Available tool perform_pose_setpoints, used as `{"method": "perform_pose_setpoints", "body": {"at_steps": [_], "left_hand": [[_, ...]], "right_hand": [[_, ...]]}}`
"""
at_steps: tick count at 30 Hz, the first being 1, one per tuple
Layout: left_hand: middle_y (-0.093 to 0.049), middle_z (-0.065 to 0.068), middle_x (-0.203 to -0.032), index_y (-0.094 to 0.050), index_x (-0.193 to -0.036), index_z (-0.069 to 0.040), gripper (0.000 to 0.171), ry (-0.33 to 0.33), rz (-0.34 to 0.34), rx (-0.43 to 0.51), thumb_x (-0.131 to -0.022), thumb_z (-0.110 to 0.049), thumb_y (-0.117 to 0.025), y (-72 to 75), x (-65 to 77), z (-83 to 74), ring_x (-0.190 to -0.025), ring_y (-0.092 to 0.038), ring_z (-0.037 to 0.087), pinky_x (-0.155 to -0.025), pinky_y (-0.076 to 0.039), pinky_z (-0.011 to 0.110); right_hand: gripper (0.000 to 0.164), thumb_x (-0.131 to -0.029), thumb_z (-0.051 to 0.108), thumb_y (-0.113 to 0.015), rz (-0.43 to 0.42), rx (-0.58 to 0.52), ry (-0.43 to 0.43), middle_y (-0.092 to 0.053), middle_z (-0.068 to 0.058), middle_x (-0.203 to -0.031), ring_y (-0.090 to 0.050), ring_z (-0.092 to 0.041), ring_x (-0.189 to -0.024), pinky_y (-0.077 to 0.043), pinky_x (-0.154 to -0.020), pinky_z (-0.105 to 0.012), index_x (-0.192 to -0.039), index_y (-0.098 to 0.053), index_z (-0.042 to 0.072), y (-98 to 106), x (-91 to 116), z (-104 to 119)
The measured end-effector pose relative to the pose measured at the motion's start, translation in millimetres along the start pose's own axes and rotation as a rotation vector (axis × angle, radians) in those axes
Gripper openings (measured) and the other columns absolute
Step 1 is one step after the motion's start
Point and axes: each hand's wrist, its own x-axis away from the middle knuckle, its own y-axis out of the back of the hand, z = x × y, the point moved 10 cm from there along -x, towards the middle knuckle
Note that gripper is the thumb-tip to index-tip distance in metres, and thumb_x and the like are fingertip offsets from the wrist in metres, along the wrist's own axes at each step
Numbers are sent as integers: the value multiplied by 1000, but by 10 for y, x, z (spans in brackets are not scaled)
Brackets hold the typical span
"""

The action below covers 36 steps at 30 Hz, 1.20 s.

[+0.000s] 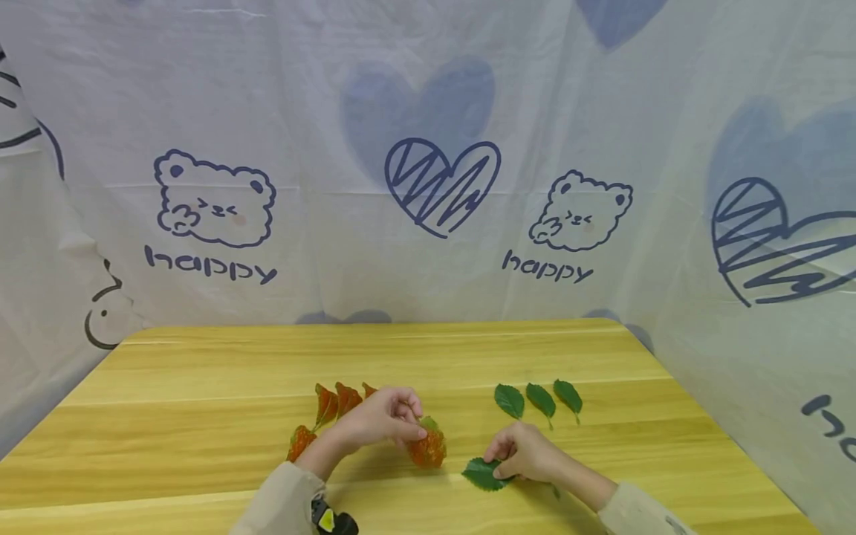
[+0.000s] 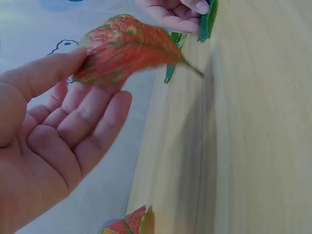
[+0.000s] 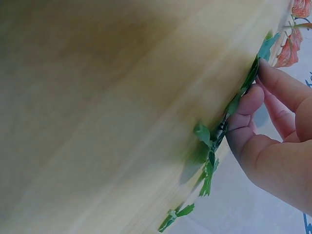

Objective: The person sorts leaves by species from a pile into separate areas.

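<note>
My left hand point(image 1: 381, 422) pinches a red-orange leaf point(image 1: 428, 446) with green edges between thumb and fingers. In the left wrist view this leaf point(image 2: 129, 48) is raised off the table, stem pointing right. My right hand point(image 1: 527, 455) holds a serrated green leaf point(image 1: 483, 474) low at the table, thumb on top. The right wrist view shows the fingers point(image 3: 248, 102) at the green leaf, seen nearly edge-on. Three green leaves point(image 1: 540, 401) lie in a row behind the right hand. Several red leaves point(image 1: 326, 405) lie behind and left of the left hand, partly hidden by it.
The wooden table point(image 1: 200, 371) has light yellow grain. A pale curtain point(image 1: 321, 148) printed with bears and hearts hangs behind it and along both sides. A bit of green point(image 1: 555, 490) shows beside the right wrist. A black strap point(image 1: 328, 516) is on the left wrist.
</note>
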Motion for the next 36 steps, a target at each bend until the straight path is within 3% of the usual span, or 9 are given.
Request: {"method": "perform_pose_setpoints", "body": {"at_steps": [4,12,19,27,36], "left_hand": [[-55,4,-71,-57,-81,0,7,-38,-63,-31,-83,-4,-62,88,39,-67,-63,-54,14,-60,-50,40],[-58,7,-80,-61,-94,6,19,0,-146,-7,-78,-2,-67,262,159,-70,-72,-57,17,-64,-50,31],[-60,9,-87,-61,-98,7,21,28,-214,-21,-78,3,-65,419,285,-22,-72,-60,20,-59,-51,37],[-62,9,-87,-63,-93,7,14,16,-328,-184,-80,1,-64,643,457,-60,-63,-58,18,-50,-50,41],[-60,12,-96,-65,-94,6,21,145,-353,-320,-73,8,-67,764,600,47,-58,-56,15,-52,-50,30]], "right_hand": [[13,-70,-8,-69,0,5,9,-50,0,-69,-42,-10,-55,-35,-41,-16,-79,-67,1,-6,2,12],[13,-71,-8,-69,-1,15,2,-50,1,-69,-43,-11,-56,-36,-41,-16,-79,-67,2,-11,-8,-4],[13,-71,-8,-69,1,6,-2,-50,0,-70,-43,-11,-58,-36,-42,-16,-80,-67,2,-12,-6,-13],[12,-70,-8,-69,4,-9,-3,-50,-1,-69,-42,-11,-58,-36,-42,-16,-79,-66,0,-7,-2,-8],[13,-71,-8,-69,5,7,-2,-50,-1,-70,-42,-11,-58,-35,-42,-16,-80,-67,2,-12,-17,-19]]}}
